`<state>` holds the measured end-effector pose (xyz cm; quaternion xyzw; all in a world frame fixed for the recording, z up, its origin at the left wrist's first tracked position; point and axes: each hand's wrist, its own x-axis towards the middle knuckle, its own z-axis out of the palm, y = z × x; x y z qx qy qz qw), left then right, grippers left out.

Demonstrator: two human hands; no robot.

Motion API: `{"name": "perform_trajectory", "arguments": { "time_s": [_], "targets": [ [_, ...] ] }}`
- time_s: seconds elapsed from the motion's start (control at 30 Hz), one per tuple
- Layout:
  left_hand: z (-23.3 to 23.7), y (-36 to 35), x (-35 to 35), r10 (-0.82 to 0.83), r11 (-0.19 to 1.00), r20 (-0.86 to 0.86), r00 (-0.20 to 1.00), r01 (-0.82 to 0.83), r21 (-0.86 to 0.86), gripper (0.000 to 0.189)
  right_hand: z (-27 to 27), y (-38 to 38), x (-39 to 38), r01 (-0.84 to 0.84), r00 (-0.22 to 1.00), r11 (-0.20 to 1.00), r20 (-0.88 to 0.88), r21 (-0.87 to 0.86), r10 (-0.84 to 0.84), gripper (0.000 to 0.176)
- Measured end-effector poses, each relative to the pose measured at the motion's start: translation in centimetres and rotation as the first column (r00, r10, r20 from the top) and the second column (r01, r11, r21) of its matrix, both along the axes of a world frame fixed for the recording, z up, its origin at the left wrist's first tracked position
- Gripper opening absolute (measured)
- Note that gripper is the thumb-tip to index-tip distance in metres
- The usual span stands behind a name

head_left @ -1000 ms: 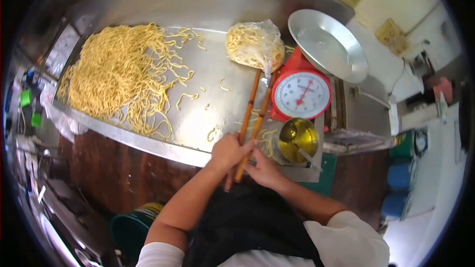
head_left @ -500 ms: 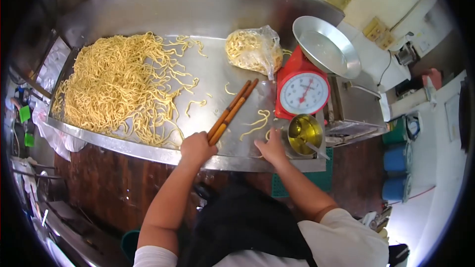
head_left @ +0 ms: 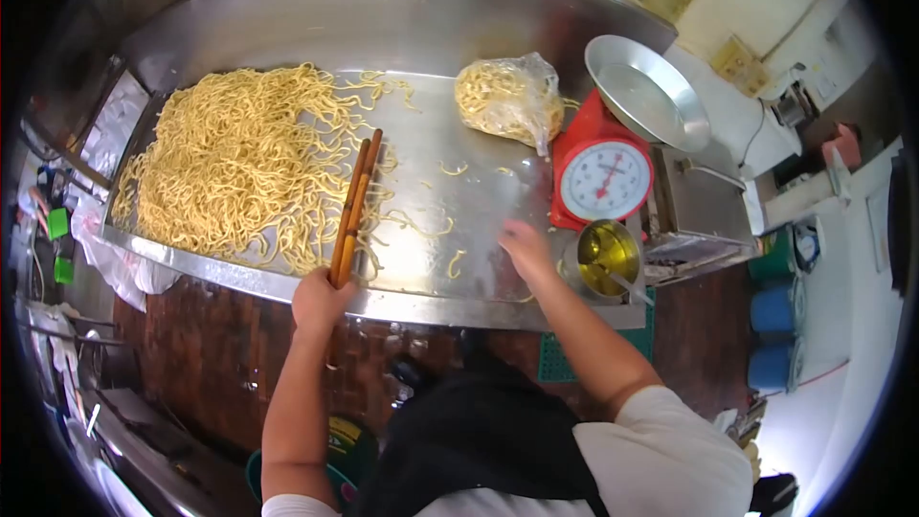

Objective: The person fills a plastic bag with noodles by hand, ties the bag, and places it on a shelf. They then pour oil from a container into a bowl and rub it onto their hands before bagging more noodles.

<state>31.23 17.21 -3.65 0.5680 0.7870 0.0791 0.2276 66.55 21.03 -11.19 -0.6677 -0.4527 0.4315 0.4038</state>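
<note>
My left hand (head_left: pixel 322 301) is closed around two long wooden chopsticks (head_left: pixel 352 211) at the front edge of the steel tray (head_left: pixel 421 304). The sticks point away from me, along the right side of a large heap of yellow noodles (head_left: pixel 230 168). Over the bare steel to the right is my right hand (head_left: pixel 525 244), its fingers smeared by motion. Loose noodle strands (head_left: pixel 416 222) lie between the two hands. Right of my right hand stands a metal pot of yellow oil (head_left: pixel 609 257) with a handle sticking out of it.
Behind my right hand sits a clear bag of noodles (head_left: pixel 507 101). Beside it stands a red dial scale (head_left: pixel 603 177) with a round metal pan (head_left: pixel 648 94). The tray has a tall steel back wall (head_left: pixel 402 14). Blue bins (head_left: pixel 771 366) stand on the floor at right.
My left hand has moved left with the chopsticks, which now stand more upright in view against the heap's edge. Loose strands have shifted left. My right hand has reached slightly farther over the tray.
</note>
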Motion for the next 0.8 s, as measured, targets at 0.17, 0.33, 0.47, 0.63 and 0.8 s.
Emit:
{"name": "perform_trajectory", "arguments": {
  "time_s": [0.17,0.33,0.47,0.63,0.8],
  "targets": [
    [-0.8,-1.0,3.3,-0.054,0.998,0.279,0.959,0.047,0.033,0.046,1.7,-5.8,0.3,-0.039,0.999,0.999,-0.022,-0.005,0.039,0.042],
    [-2.9,0.9,12.1,-0.225,0.963,0.454,0.862,0.268,-0.033,0.047,4.0,-4.8,-0.9,-0.125,0.987,0.988,-0.091,0.092,0.133,0.040],
    [-2.7,1.3,17.3,-0.271,0.917,0.518,0.811,0.381,-0.116,0.050,5.4,-2.7,-0.2,-0.229,0.973,0.950,0.070,0.210,0.219,0.040],
    [-4.0,-0.2,17.2,-0.212,0.976,0.485,0.849,0.161,0.146,0.064,7.3,-1.8,0.0,-0.305,0.940,0.924,-0.082,0.230,0.331,0.039],
    [-2.8,-6.9,7.8,0.078,0.977,0.471,0.879,-0.162,0.139,0.065,3.6,1.7,-2.3,-0.486,0.839,0.826,-0.114,0.286,0.533,0.037]
  ]
}}
